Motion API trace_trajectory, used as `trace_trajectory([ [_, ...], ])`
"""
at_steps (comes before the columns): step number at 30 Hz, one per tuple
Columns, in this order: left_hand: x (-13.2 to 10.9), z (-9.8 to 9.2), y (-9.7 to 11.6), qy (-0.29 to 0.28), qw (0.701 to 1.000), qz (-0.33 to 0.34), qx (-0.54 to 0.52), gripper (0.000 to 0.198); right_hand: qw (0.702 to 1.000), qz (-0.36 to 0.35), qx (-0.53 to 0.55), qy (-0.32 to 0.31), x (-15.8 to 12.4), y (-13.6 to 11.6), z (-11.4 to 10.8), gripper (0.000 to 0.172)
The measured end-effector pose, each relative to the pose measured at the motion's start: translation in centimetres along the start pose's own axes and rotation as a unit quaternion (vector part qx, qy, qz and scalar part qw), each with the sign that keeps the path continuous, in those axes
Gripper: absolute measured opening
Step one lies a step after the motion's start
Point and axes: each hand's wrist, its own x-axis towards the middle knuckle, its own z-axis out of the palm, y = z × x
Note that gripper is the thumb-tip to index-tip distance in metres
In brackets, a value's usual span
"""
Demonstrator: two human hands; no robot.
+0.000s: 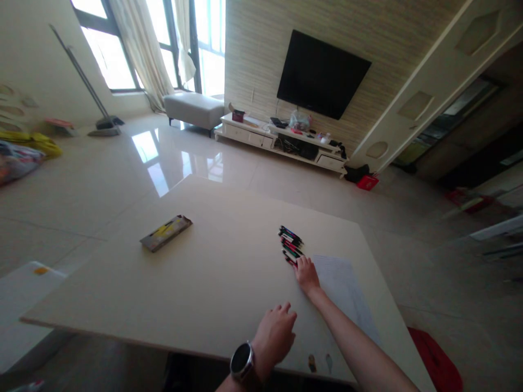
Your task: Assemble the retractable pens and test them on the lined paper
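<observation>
A bunch of slim, dark-bodied pencils (291,239) in several colours lies loosely side by side on the pale table (220,272). My right hand (307,276) is at the near end of the bunch, its fingers closed around the nearest pencil (290,262); the fingers cover part of it. Under and beside my right wrist lies a large pale sheet of paper (345,283). Closer to the table's front edge, my left hand (277,331), with a round watch on the wrist, holds nothing, and its fingers are slightly bent and apart.
On the table's left part lies a flat grey and yellow box (166,233). Two small dark objects (312,363) are by the front edge. A red stool (435,359) stands at the right. Beyond are a low TV cabinet (245,133), a grey bench (194,109) and a broom (85,81).
</observation>
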Motion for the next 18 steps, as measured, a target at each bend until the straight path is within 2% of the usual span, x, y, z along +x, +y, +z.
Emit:
trace_trajectory([
  [3,0.2,0.4,-0.1,-0.009,1.000,-0.007,0.001,0.030,1.000,-0.002,0.000,0.009,1.8,0.0,-0.2,0.026],
  [7,0.5,0.8,-0.1,-0.021,1.000,-0.005,-0.004,0.030,1.000,-0.020,0.002,0.023,5.8,0.1,-0.5,0.055],
  [10,0.5,0.8,-0.1,-0.044,0.999,-0.014,-0.001,0.030,1.000,-0.019,0.003,-0.018,8.7,-0.3,-0.3,0.074],
  [13,0.4,0.4,-0.2,-0.055,0.998,-0.028,-0.004,0.031,0.999,0.001,0.003,-0.047,10.2,-0.9,0.2,0.071],
  [16,0.4,-0.1,-0.4,-0.051,0.998,-0.036,-0.005,0.031,0.999,0.006,0.002,-0.037,10.5,-1.2,0.5,0.060],
  [18,0.3,-0.5,-0.4,-0.051,0.998,-0.038,-0.003,0.031,0.999,0.009,0.001,-0.035,10.3,-1.3,0.5,0.058],
])
